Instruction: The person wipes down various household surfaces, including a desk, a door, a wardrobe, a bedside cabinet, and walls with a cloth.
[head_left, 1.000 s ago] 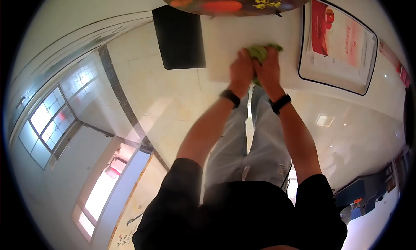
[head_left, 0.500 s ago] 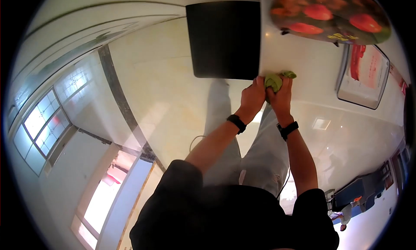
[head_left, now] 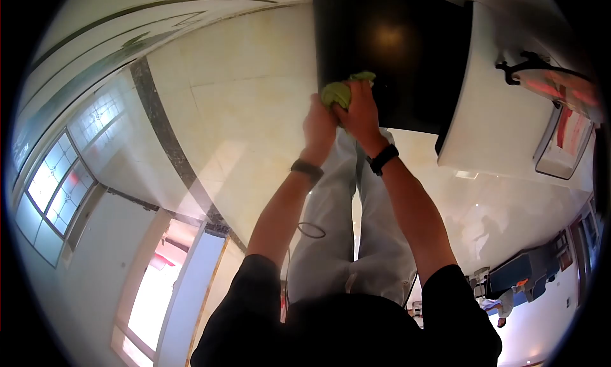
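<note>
A crumpled green cloth (head_left: 336, 94) is bunched between my two hands, near the front left part of a black panel (head_left: 407, 55). My left hand (head_left: 320, 125) grips the cloth from the left, its fingers curled. From the right, my right hand (head_left: 360, 115) is closed on the same cloth, and a flap of it sticks out above the fingers. Both wrists wear black bands. Whether the cloth touches the black surface cannot be made out.
A white surface (head_left: 471, 112) adjoins the panel on the right, with a round colourful picture on a black stand (head_left: 550, 87) and a dark-rimmed tray (head_left: 541, 157) holding papers. Pale tiled floor (head_left: 254, 99) lies left. Another person (head_left: 504, 306) is far off at lower right.
My hands and the cloth have moved left, from the white surface to beside the black panel. The view has shifted left too, so the panel looks larger and the picture and tray sit farther right.
</note>
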`<state>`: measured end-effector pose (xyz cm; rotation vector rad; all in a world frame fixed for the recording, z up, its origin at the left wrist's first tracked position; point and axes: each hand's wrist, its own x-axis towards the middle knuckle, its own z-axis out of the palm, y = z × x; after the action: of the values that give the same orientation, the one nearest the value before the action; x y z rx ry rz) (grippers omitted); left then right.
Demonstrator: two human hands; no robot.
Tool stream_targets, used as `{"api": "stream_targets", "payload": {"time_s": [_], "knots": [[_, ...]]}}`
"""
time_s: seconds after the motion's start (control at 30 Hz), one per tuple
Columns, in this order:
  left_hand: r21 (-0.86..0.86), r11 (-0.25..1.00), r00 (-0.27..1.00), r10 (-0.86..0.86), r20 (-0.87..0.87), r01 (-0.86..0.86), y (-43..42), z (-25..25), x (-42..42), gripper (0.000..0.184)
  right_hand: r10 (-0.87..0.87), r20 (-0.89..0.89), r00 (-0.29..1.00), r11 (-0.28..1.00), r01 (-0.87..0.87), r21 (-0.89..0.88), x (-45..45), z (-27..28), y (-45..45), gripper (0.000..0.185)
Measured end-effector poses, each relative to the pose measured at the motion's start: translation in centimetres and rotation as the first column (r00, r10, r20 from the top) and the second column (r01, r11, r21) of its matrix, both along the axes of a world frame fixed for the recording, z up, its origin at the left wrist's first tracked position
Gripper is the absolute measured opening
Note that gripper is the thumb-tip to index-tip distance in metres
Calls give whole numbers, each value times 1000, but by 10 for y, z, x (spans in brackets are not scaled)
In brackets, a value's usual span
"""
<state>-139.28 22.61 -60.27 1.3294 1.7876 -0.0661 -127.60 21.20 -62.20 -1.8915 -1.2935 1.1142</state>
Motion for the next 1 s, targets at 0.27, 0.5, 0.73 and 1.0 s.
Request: {"api": "stream_targets", "payload": {"time_s": [0.27, 0.5, 0.73, 1.0], "knots": [[317, 942, 993, -114, -18, 114, 88, -28, 71, 23, -193, 166, 967, 981, 188, 43, 52, -26, 72, 59], [390, 871, 942, -334, 23, 300, 49, -38, 147, 19, -468, 185, 864, 883, 466, 57, 113, -33, 18, 54], [182, 931, 930, -342, 135, 316, -6, -21, 75, 23, -368, 268, 890, 928, 371, 44, 54, -23, -51, 58], [62, 994, 996, -90, -6, 90, 39, -2, 18, 39, -188, 67, 980, 980, 191, -46, 14, 0, 17, 53]]}}
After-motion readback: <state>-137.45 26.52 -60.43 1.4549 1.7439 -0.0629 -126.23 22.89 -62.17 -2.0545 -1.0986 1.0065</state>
